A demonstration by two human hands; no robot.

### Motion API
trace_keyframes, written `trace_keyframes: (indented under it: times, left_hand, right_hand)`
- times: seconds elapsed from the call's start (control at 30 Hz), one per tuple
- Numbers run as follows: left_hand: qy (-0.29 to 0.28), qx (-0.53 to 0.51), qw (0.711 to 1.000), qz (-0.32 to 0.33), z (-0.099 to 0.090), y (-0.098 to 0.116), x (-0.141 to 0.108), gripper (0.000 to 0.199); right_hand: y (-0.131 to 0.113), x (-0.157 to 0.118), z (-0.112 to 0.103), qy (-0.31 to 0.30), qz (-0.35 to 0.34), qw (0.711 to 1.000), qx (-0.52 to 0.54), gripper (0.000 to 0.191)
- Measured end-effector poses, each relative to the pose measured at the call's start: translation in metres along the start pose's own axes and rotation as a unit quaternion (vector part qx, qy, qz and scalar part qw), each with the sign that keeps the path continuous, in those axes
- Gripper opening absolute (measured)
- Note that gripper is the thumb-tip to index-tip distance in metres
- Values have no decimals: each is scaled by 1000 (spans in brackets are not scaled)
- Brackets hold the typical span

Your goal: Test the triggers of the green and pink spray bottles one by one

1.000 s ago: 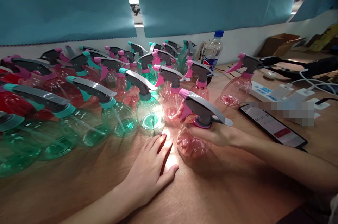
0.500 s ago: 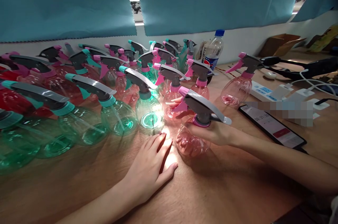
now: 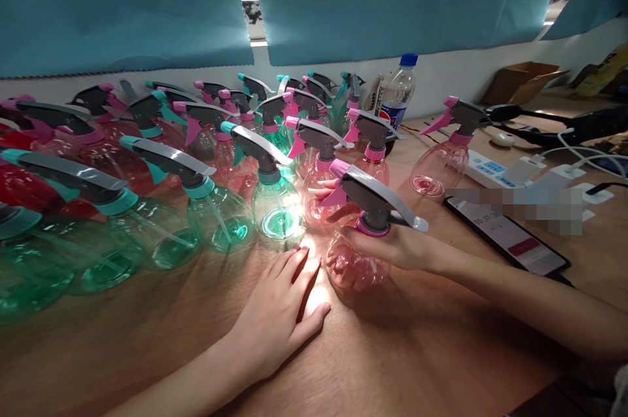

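My right hand is wrapped round the upper body of a pink spray bottle with a grey and pink trigger head. The bottle stands close to the tabletop; whether its base touches is hard to tell. Flat on the brown table, just left of it, lies my left hand, empty, thumb apart from the fingers. A green spray bottle is beyond my left fingertips. Behind the gripped bottle stands another pink spray bottle, partly covered by my right fingers.
Several green and pink spray bottles fill the table's left and back. One pink spray bottle stands apart at right, near a phone and a power strip with chargers. A blue-capped cola bottle stands by the wall.
The pink spray bottle in my right hand has shifted very slightly left. My left hand stays where it was.
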State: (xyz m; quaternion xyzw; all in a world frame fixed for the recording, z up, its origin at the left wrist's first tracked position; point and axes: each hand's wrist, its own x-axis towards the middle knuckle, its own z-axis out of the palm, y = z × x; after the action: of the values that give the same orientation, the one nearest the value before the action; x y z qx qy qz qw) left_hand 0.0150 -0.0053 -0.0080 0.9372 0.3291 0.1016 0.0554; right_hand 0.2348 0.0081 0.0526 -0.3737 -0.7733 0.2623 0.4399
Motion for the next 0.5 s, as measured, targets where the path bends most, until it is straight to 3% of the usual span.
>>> trace_keyframes:
  times: [0.33,0.5]
  left_hand:
    - [-3,3,1000,-1,0,-1,0,49]
    - [-4,2,1000,1,0,0,-1,52]
  right_hand:
    - [-4,2,0,-15,14,1000,-7,27]
    - [-4,1,1,7,25,999,23,9]
